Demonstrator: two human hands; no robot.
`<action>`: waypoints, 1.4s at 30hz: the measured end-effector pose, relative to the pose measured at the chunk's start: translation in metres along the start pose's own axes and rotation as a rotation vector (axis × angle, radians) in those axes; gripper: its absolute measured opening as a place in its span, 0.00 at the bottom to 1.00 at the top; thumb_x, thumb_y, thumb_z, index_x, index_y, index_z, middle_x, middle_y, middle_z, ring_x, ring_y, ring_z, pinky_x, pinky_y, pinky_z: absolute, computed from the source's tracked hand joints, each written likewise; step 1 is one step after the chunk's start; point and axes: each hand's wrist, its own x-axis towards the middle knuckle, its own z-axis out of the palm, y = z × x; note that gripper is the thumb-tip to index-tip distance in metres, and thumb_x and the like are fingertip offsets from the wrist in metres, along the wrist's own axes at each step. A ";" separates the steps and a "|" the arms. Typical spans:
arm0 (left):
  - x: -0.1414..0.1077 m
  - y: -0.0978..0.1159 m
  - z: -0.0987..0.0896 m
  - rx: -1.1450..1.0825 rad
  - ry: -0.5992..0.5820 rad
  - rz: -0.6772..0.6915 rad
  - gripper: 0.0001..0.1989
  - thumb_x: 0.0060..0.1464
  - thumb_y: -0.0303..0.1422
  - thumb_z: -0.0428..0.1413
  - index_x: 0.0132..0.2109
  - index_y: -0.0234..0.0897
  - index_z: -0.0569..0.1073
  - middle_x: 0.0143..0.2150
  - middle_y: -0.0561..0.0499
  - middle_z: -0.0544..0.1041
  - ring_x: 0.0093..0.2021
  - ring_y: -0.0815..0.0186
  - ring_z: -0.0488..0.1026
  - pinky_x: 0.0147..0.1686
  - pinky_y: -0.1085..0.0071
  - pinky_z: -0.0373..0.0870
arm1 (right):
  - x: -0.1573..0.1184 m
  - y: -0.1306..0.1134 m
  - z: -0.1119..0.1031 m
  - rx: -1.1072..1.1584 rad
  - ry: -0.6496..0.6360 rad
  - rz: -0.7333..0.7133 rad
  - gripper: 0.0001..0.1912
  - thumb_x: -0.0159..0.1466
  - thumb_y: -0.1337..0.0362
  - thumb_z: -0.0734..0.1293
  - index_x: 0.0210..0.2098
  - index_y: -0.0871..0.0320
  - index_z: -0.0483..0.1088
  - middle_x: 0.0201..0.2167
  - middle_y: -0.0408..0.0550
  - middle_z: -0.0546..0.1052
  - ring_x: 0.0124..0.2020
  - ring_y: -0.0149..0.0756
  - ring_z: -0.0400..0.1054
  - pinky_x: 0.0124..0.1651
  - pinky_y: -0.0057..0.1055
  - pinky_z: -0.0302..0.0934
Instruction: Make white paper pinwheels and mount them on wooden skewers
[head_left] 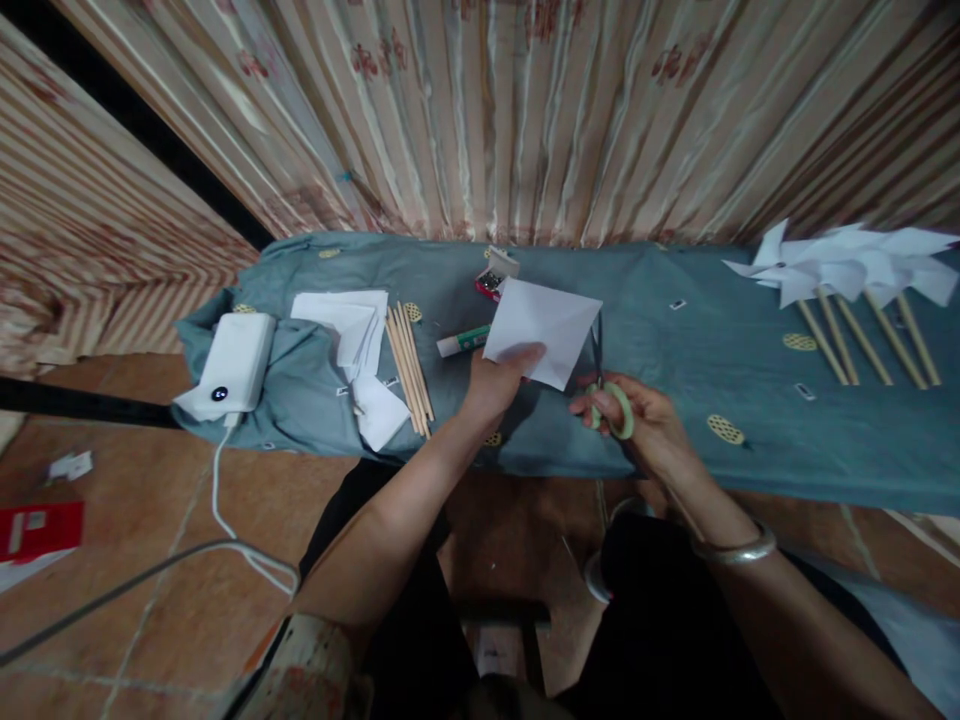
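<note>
My left hand (496, 378) pinches the near edge of a white square of paper (541, 328) and holds it up over the blue-grey cloth-covered table (705, 350). My right hand (637, 415) grips green-handled scissors (611, 405), whose blades point up along the paper's right edge. A silver bangle (739, 548) sits on my right wrist.
A glue stick (462, 343), a small box of pins (496, 274), a bundle of wooden sticks (409, 368) and a pile of white paper pieces (352, 335) lie left of centre. A white power bank (234, 362) with its cable sits at the left end. Finished paper pinwheels (847, 275) on sticks lie at the right.
</note>
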 end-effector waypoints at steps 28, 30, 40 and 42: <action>0.005 0.000 0.000 -0.067 -0.008 0.025 0.14 0.36 0.34 0.69 0.31 0.33 0.76 0.30 0.50 0.79 0.27 0.68 0.72 0.23 0.74 0.65 | -0.012 0.000 -0.013 -0.190 -0.370 0.118 0.29 0.51 0.40 0.74 0.42 0.56 0.79 0.25 0.46 0.78 0.23 0.30 0.69 0.25 0.26 0.64; 0.005 0.000 0.001 -0.073 -0.002 0.021 0.13 0.37 0.34 0.68 0.31 0.34 0.76 0.30 0.50 0.79 0.27 0.68 0.72 0.22 0.73 0.65 | -0.012 0.000 -0.012 -0.187 -0.365 0.118 0.30 0.50 0.40 0.74 0.42 0.56 0.79 0.26 0.46 0.77 0.23 0.30 0.69 0.25 0.26 0.64; 0.003 0.001 0.002 -0.054 0.029 -0.006 0.11 0.40 0.32 0.67 0.31 0.34 0.76 0.30 0.50 0.79 0.28 0.67 0.73 0.23 0.73 0.64 | -0.013 -0.002 -0.010 -0.150 -0.338 0.117 0.28 0.50 0.41 0.75 0.39 0.56 0.80 0.25 0.46 0.78 0.23 0.30 0.69 0.23 0.26 0.64; 0.003 0.001 0.002 -0.052 0.024 -0.011 0.11 0.39 0.32 0.68 0.31 0.34 0.76 0.30 0.49 0.79 0.27 0.67 0.72 0.23 0.74 0.64 | -0.013 -0.002 -0.009 -0.141 -0.333 0.125 0.28 0.49 0.41 0.75 0.39 0.56 0.80 0.24 0.46 0.78 0.22 0.29 0.69 0.23 0.26 0.64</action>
